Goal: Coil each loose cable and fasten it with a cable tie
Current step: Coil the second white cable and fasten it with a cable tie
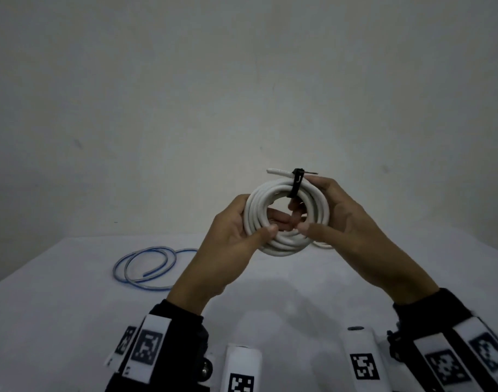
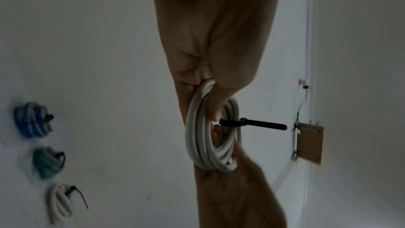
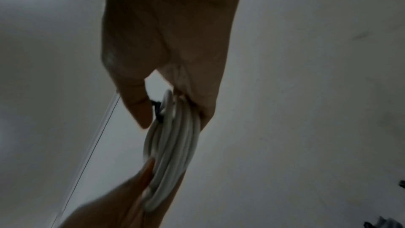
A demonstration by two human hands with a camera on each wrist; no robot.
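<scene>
A white cable coil (image 1: 284, 219) is held up above the table between both hands. A black cable tie (image 1: 295, 183) wraps its top strands, and the tie's tail (image 2: 265, 125) sticks out sideways. My left hand (image 1: 239, 230) grips the coil's left side, thumb over the front and fingers through the middle. My right hand (image 1: 335, 213) grips the right side, thumb on the lower front. The coil (image 2: 210, 136) shows edge-on in the left wrist view, and the same coil (image 3: 173, 145) fills the right wrist view.
A loose blue and clear cable (image 1: 146, 264) lies on the white table (image 1: 58, 321) at the left. Three tied coils, blue (image 2: 32, 120), green (image 2: 47, 164) and white (image 2: 61, 202), lie together in the left wrist view. A wooden board (image 2: 309, 143) hangs on the wall.
</scene>
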